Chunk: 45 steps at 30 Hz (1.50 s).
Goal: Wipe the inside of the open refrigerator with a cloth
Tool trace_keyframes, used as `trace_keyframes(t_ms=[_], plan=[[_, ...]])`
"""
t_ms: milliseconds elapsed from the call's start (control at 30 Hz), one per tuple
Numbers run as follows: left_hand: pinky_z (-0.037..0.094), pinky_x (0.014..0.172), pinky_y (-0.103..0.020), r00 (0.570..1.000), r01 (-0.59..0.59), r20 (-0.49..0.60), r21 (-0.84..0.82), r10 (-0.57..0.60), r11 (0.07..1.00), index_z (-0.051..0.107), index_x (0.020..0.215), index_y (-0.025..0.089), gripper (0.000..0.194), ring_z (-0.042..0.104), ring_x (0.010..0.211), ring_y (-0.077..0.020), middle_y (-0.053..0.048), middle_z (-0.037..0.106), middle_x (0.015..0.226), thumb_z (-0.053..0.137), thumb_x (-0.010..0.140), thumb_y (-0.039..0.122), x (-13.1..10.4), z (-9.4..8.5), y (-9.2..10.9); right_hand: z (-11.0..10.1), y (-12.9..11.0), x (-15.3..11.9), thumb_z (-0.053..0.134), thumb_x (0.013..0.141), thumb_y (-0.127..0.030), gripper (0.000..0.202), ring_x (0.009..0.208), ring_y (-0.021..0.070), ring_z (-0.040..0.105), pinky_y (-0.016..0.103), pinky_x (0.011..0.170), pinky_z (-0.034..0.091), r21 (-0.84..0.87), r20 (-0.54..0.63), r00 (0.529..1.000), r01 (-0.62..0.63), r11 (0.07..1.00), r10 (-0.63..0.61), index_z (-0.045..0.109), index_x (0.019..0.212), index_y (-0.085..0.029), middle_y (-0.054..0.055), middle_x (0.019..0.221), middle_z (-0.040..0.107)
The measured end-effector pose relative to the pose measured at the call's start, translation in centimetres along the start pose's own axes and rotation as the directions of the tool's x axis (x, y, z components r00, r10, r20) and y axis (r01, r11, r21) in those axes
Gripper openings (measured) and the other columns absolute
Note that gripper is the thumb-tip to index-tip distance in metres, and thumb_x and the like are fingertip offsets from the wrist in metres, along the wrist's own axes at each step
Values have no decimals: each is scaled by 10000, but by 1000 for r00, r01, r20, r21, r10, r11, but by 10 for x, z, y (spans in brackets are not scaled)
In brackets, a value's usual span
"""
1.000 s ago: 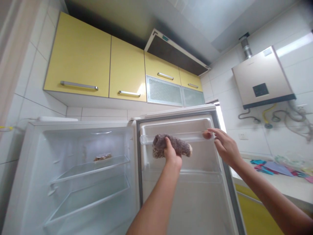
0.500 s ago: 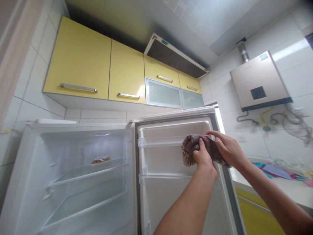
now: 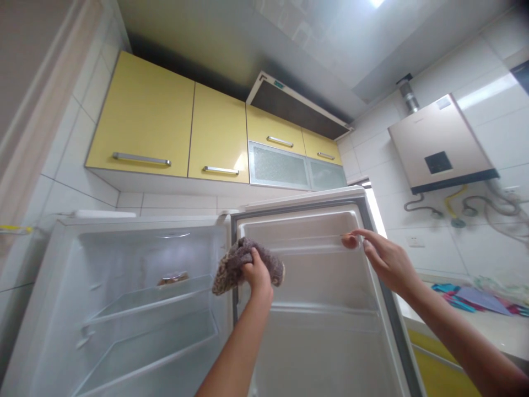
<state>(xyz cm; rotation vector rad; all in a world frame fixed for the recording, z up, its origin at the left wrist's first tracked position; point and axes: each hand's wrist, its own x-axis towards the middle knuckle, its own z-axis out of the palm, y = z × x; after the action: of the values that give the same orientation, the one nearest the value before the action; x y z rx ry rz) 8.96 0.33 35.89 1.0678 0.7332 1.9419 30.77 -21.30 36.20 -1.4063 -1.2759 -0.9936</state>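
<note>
A brown patterned cloth [image 3: 231,267] is bunched in my left hand [image 3: 258,274], in front of the hinge side of the open fridge door [image 3: 314,275]. My right hand [image 3: 388,262] is at the door's outer edge, near its upper shelf. Its fingertips are by a small orange-brown round thing [image 3: 350,240] at the shelf's end; whether they grip it or only touch it is unclear. The fridge interior [image 3: 136,248] stands open at the left, with a small clear package [image 3: 173,277] on the upper glass shelf [image 3: 152,298].
Yellow wall cabinets [image 3: 152,116] and a range hood [image 3: 297,107] hang above. A water heater [image 3: 442,146] with hoses is on the right wall. Coloured cloths [image 3: 475,298] lie on the counter [image 3: 491,331] at the right.
My left hand has moved left with the cloth, away from my right hand. The orange-brown thing now shows by my right fingertips. The view has tilted slightly upward.
</note>
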Motion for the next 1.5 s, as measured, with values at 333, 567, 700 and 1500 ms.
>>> trace_keyframes(t_ms=[333, 567, 700, 1500], plan=[[287, 1201, -566, 722, -680, 191, 369, 665, 633, 534, 1296, 114, 571, 347, 1467, -379, -263, 447, 1502, 606, 821, 421, 18, -35, -23, -2, -3, -1, 313, 990, -451, 407, 1062, 232, 702, 359, 843, 548, 48, 0, 999, 35, 998, -35, 605, 1216, -280, 31, 1186, 736], [322, 1176, -577, -3, -954, 741, 198, 671, -223, 467, 1420, 246, 608, 411, 1429, -348, -156, 505, 1493, 613, 839, 347, -27, -18, -8, -9, 4, 2, 311, 962, -488, 463, 1085, 264, 696, 403, 890, 546, 158, 41, 999, -20, 987, 14, 633, 1215, -274, 38, 1182, 743], [335, 1156, -522, -344, -878, 704, -7, 622, -478, 453, 1433, 325, 501, 386, 1453, -265, -68, 489, 1536, 488, 933, 301, -74, 22, -4, -21, 12, 7, 335, 946, -497, 494, 1188, 283, 653, 432, 985, 520, 240, 103, 995, -6, 971, -20, 598, 1301, -274, 44, 1252, 718], [476, 1056, -473, -686, -609, 642, -249, 342, -753, 621, 1250, 254, 346, 512, 1346, -218, -48, 549, 1496, 475, 941, 210, -3, 1, 13, -15, 13, 9, 400, 916, -382, 385, 1150, 291, 662, 464, 944, 515, 98, 128, 992, -25, 995, 12, 565, 1249, -280, 55, 1246, 708]])
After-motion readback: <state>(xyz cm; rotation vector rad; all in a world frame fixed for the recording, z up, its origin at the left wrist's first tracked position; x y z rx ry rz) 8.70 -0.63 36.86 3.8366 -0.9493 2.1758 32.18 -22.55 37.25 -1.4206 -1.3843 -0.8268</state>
